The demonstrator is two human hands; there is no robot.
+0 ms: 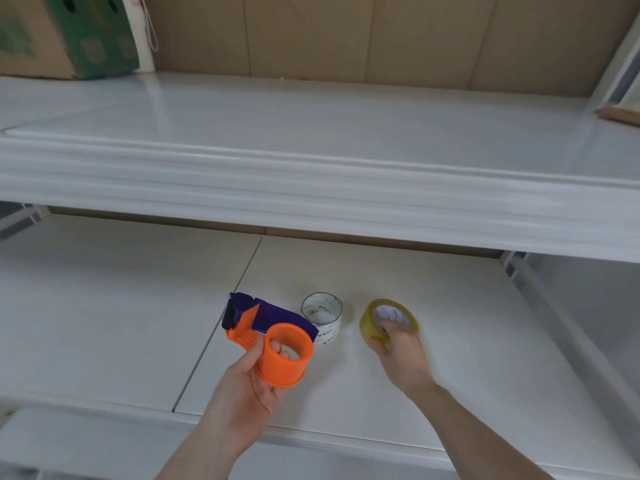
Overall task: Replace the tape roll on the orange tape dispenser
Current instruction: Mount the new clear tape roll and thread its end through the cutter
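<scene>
White shelf [450,375] below upper shelf [311,133], box [62,36] on upper; left hand [242,386] gripping dispenser [273,337], right hand [398,348] grasping yellow roll [372,317], core [322,313] between.

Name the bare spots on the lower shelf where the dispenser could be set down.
Bare: the panel left of the seam, and the stretch right of the yellow roll. Crowded: the middle, where the dispenser in the left hand, the white core and the right hand sit together.
</scene>
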